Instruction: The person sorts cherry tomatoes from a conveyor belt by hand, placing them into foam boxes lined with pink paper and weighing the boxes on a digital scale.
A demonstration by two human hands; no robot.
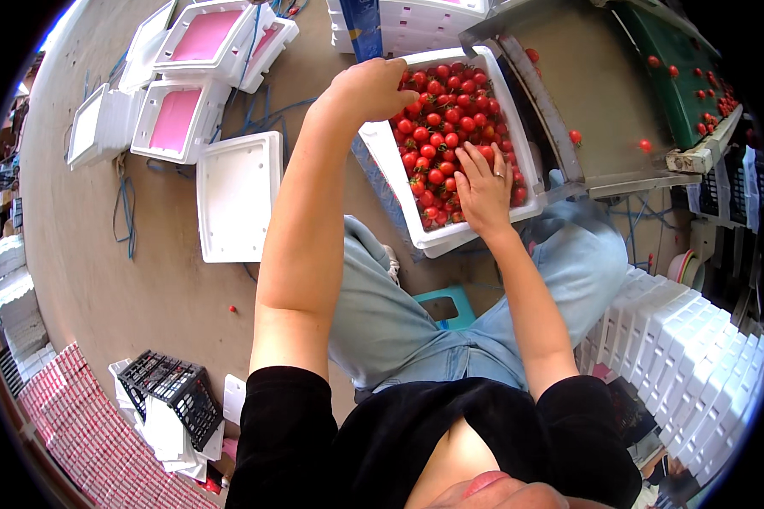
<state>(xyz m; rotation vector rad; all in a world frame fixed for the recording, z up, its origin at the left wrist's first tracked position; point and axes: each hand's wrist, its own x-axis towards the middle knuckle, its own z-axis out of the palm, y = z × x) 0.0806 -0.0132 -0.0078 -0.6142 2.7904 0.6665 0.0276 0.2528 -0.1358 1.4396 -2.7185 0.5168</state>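
White box [380, 153] of cherry tomatoes [441, 127] sat far centre, its far edge tucked under the metal chute [586, 93]. Left hand [373, 85] curled over the box's far-left rim, fingers closed on the edge. Right hand [482, 191] lay flat on the tomatoes near the right wall, fingers spread. Bare floor [144, 280] lay to the left; stacked trays [679, 339] crowded the right.

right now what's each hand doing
left hand: curled on the white box rim, gripping it.
right hand: open, flat on the cherry tomatoes.
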